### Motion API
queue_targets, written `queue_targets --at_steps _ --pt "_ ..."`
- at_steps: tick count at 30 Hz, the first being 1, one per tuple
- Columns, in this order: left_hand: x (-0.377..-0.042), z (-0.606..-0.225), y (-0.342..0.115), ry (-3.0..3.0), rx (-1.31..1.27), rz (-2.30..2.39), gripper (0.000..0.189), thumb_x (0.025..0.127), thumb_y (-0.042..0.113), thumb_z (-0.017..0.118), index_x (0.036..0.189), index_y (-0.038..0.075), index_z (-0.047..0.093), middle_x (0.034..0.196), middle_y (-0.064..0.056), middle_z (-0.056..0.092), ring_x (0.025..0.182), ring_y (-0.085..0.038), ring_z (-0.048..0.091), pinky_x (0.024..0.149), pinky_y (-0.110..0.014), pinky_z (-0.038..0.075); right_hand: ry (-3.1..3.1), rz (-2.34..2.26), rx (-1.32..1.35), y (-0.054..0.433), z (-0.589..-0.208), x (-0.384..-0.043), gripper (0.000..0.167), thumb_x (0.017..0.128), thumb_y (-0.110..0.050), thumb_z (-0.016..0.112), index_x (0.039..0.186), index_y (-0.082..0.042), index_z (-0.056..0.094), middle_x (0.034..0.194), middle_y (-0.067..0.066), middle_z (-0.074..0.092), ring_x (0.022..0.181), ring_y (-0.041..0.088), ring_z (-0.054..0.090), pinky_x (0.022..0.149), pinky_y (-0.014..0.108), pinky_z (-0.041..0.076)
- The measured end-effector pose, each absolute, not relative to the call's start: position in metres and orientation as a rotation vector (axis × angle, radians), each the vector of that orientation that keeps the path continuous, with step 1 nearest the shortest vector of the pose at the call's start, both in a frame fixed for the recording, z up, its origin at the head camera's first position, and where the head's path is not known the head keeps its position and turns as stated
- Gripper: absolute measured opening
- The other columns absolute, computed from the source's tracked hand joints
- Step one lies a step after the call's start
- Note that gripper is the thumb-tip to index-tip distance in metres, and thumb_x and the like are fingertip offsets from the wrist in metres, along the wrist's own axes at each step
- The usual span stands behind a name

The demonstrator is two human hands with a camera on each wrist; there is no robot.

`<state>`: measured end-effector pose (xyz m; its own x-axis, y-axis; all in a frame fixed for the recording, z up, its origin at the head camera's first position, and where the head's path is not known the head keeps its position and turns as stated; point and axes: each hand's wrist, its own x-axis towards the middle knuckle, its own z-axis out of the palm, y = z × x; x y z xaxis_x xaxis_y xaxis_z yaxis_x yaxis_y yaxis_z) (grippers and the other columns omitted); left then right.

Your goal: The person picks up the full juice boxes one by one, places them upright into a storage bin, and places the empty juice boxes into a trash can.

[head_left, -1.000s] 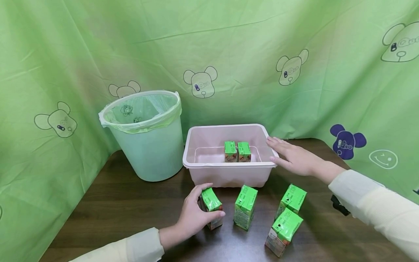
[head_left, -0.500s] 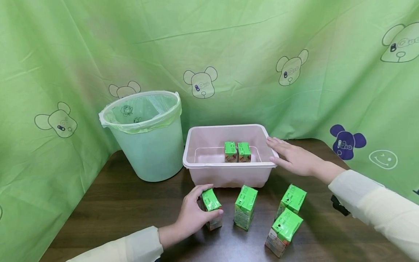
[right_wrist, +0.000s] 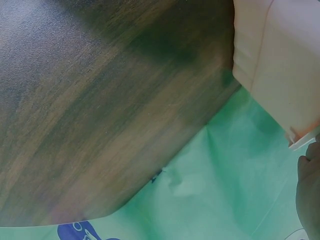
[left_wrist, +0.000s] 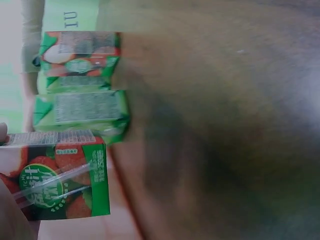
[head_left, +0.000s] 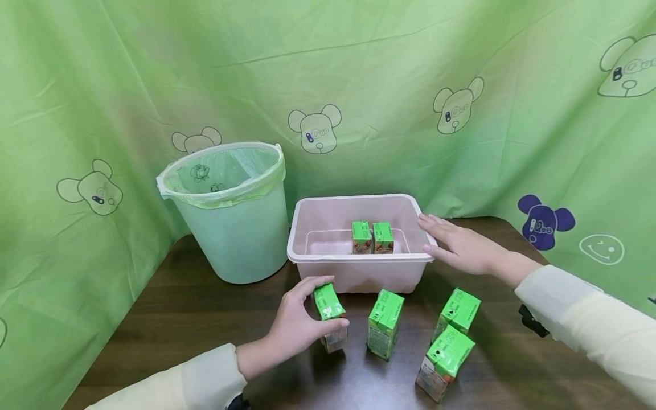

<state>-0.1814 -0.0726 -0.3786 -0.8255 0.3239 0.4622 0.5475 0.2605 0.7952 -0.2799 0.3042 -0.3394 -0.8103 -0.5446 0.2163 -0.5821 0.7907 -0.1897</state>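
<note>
My left hand [head_left: 294, 322] grips a small juice box [head_left: 329, 302] with a green top, thumb on the near side and fingers on the far side. In the left wrist view this juice box shows strawberry pictures and a wrapped straw along its side, its base lifted off the table. My right hand [head_left: 463, 247] rests with straight fingers on the right rim of a pink plastic tub [head_left: 359, 276]. Inside the tub stand two matching juice boxes [head_left: 361, 236]. A third juice box [head_left: 385, 324] stands just right of my left hand.
Two more juice boxes [head_left: 446, 359] stand close together at the front right of the dark wooden table [head_left: 169, 341]. Left of the tub is a tall bin [head_left: 236, 233] with a green liner. A green printed curtain [head_left: 379, 68] hangs behind everything.
My left hand has raised the juice box slightly off the table and moved it a little toward the tub. My right hand has stayed at the tub's rim.
</note>
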Motion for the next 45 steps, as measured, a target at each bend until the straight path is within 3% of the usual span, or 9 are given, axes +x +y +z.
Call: queue_targets --at_steps 3,10,16,27,36,45 --pt "-0.181 -0.367 -0.073 -2.332 -0.829 -1.592 0.066 0.066 0.022 0.092 0.125 0.02 0.063 0.116 0.009 0.061 0.101 -0.012 0.057 0.088 -0.029 0.049 -2.827 0.372 0.898 0.304 -0.34 -0.28 0.064 0.102 -0.038 0.049 0.15 0.0 0.032 0.156 0.015 0.028 0.144 0.035 0.02 0.113 0.054 0.023" --pt "-0.185 -0.34 -0.071 -2.275 -0.892 -1.658 0.068 0.067 0.018 0.091 0.128 0.015 0.062 0.113 0.0 0.063 0.086 -0.015 0.06 0.067 -0.029 0.056 -2.825 0.367 0.891 0.304 -0.34 -0.279 0.063 0.102 -0.038 0.049 0.149 0.0 0.032 0.156 0.015 0.028 0.143 0.035 0.021 0.112 0.055 0.023" --pt "-0.193 -0.316 -0.07 -2.164 -0.967 -1.647 0.068 0.066 0.012 0.091 0.128 0.012 0.063 0.121 0.001 0.063 0.103 -0.015 0.059 0.083 -0.029 0.053 -2.824 0.381 0.878 0.303 -0.341 -0.279 0.063 0.102 -0.037 0.05 0.149 0.0 0.032 0.156 0.014 0.028 0.144 0.034 0.02 0.113 0.053 0.022" --pt "-0.219 -0.271 -0.066 -2.021 -1.027 -1.65 0.065 0.065 0.0 0.088 0.125 0.003 0.063 0.119 -0.006 0.063 0.091 -0.016 0.059 0.071 -0.028 0.055 -2.825 0.384 0.875 0.303 -0.339 -0.278 0.063 0.101 -0.037 0.05 0.149 0.0 0.032 0.156 0.014 0.028 0.144 0.034 0.02 0.113 0.054 0.022" --pt "-0.254 -0.25 -0.059 -2.035 -0.983 -1.633 0.06 0.07 0.003 0.086 0.125 0.001 0.063 0.118 -0.009 0.065 0.085 -0.014 0.06 0.07 -0.026 0.054 -2.834 0.383 0.886 0.304 -0.341 -0.277 0.064 0.102 -0.038 0.049 0.149 0.001 0.032 0.156 0.016 0.027 0.144 0.036 0.02 0.113 0.054 0.023" --pt "-0.293 -0.249 -0.053 -2.167 -0.81 -1.535 0.06 0.074 0.018 0.086 0.128 0.008 0.062 0.105 -0.005 0.064 0.079 -0.014 0.056 0.065 -0.024 0.051 -2.837 0.377 0.874 0.303 -0.34 -0.277 0.064 0.102 -0.039 0.049 0.15 0.0 0.031 0.157 0.013 0.026 0.144 0.034 0.019 0.114 0.053 0.021"
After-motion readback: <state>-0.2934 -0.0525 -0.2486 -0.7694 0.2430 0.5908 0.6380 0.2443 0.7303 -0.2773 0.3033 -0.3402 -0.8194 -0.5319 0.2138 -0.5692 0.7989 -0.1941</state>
